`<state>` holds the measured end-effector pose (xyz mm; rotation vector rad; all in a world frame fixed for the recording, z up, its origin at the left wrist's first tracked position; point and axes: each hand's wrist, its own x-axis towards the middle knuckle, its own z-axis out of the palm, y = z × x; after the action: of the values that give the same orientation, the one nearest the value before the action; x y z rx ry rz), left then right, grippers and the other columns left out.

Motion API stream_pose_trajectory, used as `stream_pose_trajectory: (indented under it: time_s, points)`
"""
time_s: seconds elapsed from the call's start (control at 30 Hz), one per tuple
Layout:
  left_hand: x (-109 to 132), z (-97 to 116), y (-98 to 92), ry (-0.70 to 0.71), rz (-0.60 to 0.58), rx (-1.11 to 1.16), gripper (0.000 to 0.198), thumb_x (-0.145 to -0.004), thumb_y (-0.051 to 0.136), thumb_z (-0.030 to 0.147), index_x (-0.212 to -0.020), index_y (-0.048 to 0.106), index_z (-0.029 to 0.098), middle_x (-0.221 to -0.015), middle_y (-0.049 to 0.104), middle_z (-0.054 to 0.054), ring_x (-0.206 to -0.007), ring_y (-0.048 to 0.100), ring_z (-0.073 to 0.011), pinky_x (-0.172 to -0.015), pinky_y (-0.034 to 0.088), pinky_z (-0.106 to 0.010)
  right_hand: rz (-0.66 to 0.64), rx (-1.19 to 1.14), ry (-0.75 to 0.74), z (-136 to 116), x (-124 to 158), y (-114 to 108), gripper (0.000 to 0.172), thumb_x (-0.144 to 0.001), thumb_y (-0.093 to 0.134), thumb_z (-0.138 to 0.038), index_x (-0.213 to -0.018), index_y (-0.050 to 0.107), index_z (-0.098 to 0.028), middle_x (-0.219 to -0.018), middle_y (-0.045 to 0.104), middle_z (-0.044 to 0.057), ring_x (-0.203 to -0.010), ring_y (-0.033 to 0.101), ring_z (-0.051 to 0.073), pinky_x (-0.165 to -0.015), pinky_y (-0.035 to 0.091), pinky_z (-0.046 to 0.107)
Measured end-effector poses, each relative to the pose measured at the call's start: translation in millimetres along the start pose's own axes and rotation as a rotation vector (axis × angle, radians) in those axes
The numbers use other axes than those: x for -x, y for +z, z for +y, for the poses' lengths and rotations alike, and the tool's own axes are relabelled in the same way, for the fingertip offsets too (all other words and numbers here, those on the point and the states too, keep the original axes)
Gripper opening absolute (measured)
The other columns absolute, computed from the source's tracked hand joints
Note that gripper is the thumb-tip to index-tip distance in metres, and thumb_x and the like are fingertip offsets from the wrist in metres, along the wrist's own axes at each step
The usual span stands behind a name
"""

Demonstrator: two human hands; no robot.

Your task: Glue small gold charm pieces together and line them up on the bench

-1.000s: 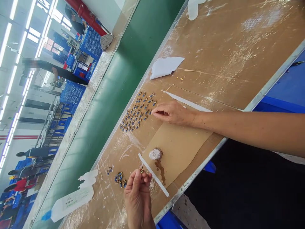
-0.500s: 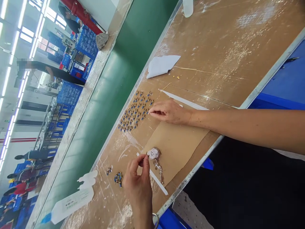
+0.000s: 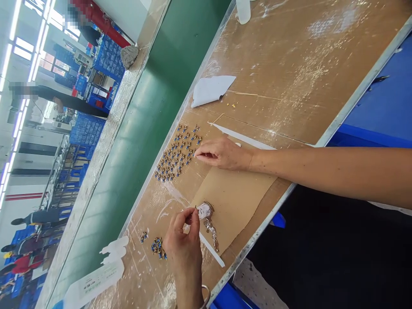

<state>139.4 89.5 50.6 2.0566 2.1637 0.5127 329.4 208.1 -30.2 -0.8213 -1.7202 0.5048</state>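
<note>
My right hand [image 3: 223, 153] is closed in a pinch at the near edge of a group of small blue and gold metal pieces [image 3: 174, 152] standing in loose rows. What its fingertips hold, if anything, is hidden. My left hand [image 3: 183, 234] also pinches, thumb against forefinger, with a tiny dark tip showing that I cannot identify. Just beside those fingers sits a small round container [image 3: 205, 210] with whitish stuff on top. A trail of shiny small metal bits [image 3: 212, 235] runs from it across a brown cardboard sheet [image 3: 240, 195]. Left of my left hand lies a heap of blue and gold pieces [image 3: 157, 246].
White plastic bottles [image 3: 96, 281] lie at the lower left, and another white bottle [image 3: 243, 10] is at the top. A torn white paper [image 3: 212, 91] and a thin stick [image 3: 246, 94] rest on the brown table [image 3: 273, 64]. A green belt [image 3: 154, 107] runs along its far side. People work beyond.
The whole view has shifted slightly, so things appear a little further left. Both hands keep their pinches in nearly the same places over the table.
</note>
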Motion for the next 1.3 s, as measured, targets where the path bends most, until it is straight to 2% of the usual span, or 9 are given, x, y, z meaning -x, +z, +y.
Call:
stream_pose_trajectory:
  time_s: [0.17, 0.33, 0.43, 0.53, 0.63, 0.77, 1.0, 1.17, 1.3]
  points:
    - [0, 1, 2.7, 0.023, 0.031, -0.002, 0.021, -0.077, 0.058, 0.039, -0.072, 0.069, 0.022, -0.065, 0.064, 0.002, -0.059, 0.057, -0.0119, -0.064, 0.043, -0.023, -0.009, 0.005, 0.008, 0, -1, 0, 0.022, -0.088, 0.045, -0.019, -0.083, 0.066, -0.012, -0.076, 0.063, 0.004, -0.065, 0.05, 0.008, -0.063, 0.039, 0.022]
    - [6, -1, -10.5, -0.053, 0.048, 0.024, 0.022, -0.075, 0.062, 0.044, -0.072, 0.069, 0.023, -0.067, 0.066, 0.002, -0.064, 0.06, -0.0132, -0.064, 0.043, -0.024, -0.007, 0.005, 0.008, -1, 0, -2, 0.021, -0.088, 0.046, -0.018, -0.083, 0.065, -0.012, -0.075, 0.063, 0.003, -0.061, 0.047, 0.007, -0.061, 0.038, 0.022]
    - [23, -11, -20.2, -0.228, 0.142, 0.045, 0.025, -0.07, 0.067, 0.048, -0.078, 0.07, 0.024, -0.074, 0.069, 0.001, -0.069, 0.063, -0.0153, -0.065, 0.046, -0.026, 0.005, 0.01, -0.001, -4, 0, -3, 0.021, -0.089, 0.046, -0.018, -0.08, 0.064, -0.013, -0.073, 0.062, 0.002, -0.06, 0.046, 0.007, -0.061, 0.037, 0.022]
    - [48, -29, -20.2, -0.424, 0.261, 0.11, 0.031, -0.068, 0.069, 0.049, -0.084, 0.069, 0.023, -0.079, 0.07, -0.001, -0.073, 0.065, -0.0173, -0.068, 0.05, -0.028, 0.012, 0.008, -0.01, -6, 2, -3, 0.021, -0.089, 0.046, -0.019, -0.08, 0.064, -0.013, -0.071, 0.06, 0.001, -0.058, 0.044, 0.007, -0.059, 0.037, 0.022]
    - [73, -50, -9.0, -0.581, 0.353, 0.199, 0.035, -0.067, 0.069, 0.051, -0.084, 0.068, 0.021, -0.08, 0.07, -0.001, -0.076, 0.065, -0.0183, -0.073, 0.051, -0.03, 0.018, 0.006, -0.013, -7, 3, -2, 0.02, -0.089, 0.047, -0.019, -0.081, 0.064, -0.013, -0.07, 0.06, 0.001, -0.055, 0.043, 0.006, -0.057, 0.036, 0.021]
    - [96, -67, 10.6, -0.752, 0.36, 0.24, 0.037, -0.066, 0.069, 0.052, -0.083, 0.068, 0.02, -0.078, 0.07, -0.001, -0.078, 0.065, -0.0186, -0.078, 0.051, -0.032, 0.016, 0.017, -0.022, -9, 4, -1, 0.018, -0.088, 0.049, -0.019, -0.079, 0.064, -0.014, -0.068, 0.06, 0.0, -0.055, 0.043, 0.006, -0.056, 0.036, 0.021]
    - [97, -56, 23.6, -0.794, 0.395, 0.362, 0.029, -0.067, 0.069, 0.043, -0.079, 0.067, 0.017, -0.073, 0.069, -0.001, -0.071, 0.065, -0.0163, -0.069, 0.054, -0.027, -0.016, 0.037, 0.025, -13, 4, -3, 0.018, -0.087, 0.049, -0.02, -0.076, 0.063, -0.017, -0.07, 0.062, 0.0, -0.055, 0.045, 0.008, -0.058, 0.038, 0.025]
    - [92, -53, 24.2, -0.782, 0.391, 0.295, 0.028, -0.068, 0.068, 0.043, -0.077, 0.067, 0.017, -0.069, 0.068, -0.002, -0.069, 0.065, -0.0172, -0.065, 0.054, -0.027, -0.021, 0.016, 0.044, -12, 5, -2, 0.018, -0.087, 0.05, -0.021, -0.077, 0.064, -0.016, -0.071, 0.062, 0.001, -0.057, 0.047, 0.008, -0.058, 0.039, 0.025]
    - [93, -54, 22.8, -0.747, 0.344, 0.176, 0.026, -0.07, 0.064, 0.044, -0.077, 0.066, 0.018, -0.072, 0.07, -0.003, -0.072, 0.067, -0.021, -0.065, 0.055, -0.031, -0.019, -0.006, 0.034, -12, 5, -2, 0.018, -0.087, 0.05, -0.021, -0.077, 0.064, -0.015, -0.07, 0.061, 0.0, -0.057, 0.046, 0.007, -0.058, 0.039, 0.025]
